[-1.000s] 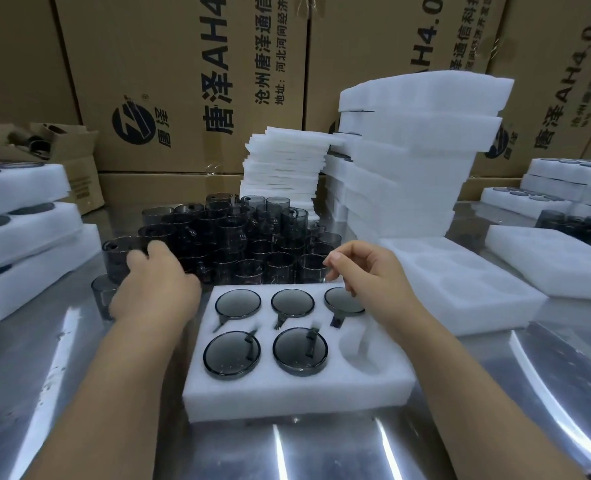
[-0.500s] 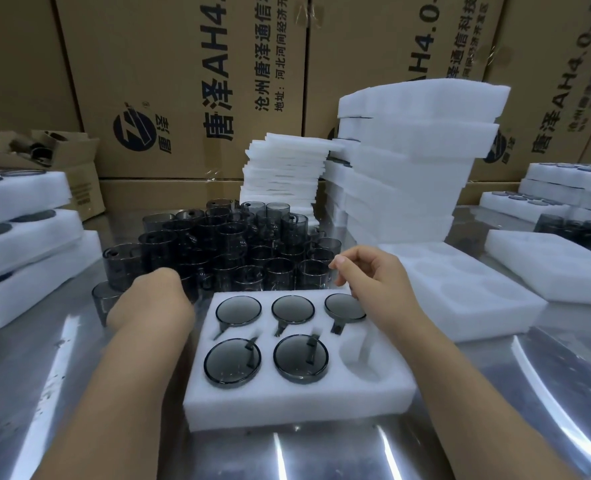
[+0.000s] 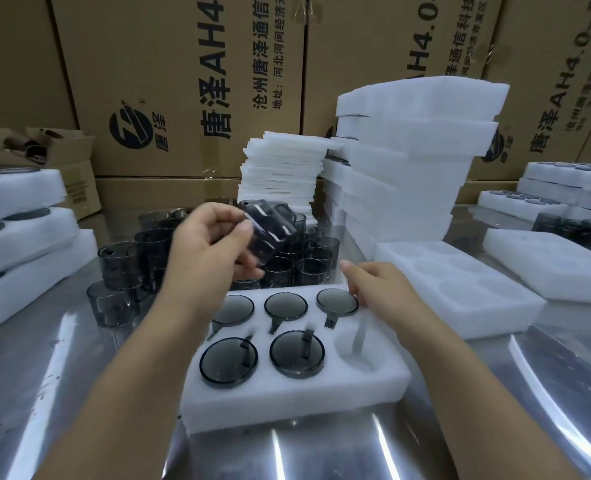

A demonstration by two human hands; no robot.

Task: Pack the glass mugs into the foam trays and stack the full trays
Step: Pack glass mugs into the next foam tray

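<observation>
Lifted to mid-frame, the left hand (image 3: 204, 251) grips a likely slick, breakable smoky-grey glass mug (image 3: 266, 233) by its wall; the right hand (image 3: 380, 289) rests slack on the white foam tray (image 3: 287, 400).

Brown cardboard cartons (image 3: 183, 81) printed with black Chinese characters and a round logo line the back. A polished silver metal desk (image 3: 44, 393) reflects white streaks of light; a small open cardboard box (image 3: 75, 168) sits at left.

One six-pocket foam tray (image 3: 287, 407), five glass mugs (image 3: 296, 353) seated in it, one pocket (image 3: 359, 353) empty, one mug (image 3: 269, 230) held aloft, loose mugs (image 3: 120, 268) behind uncountable.
</observation>
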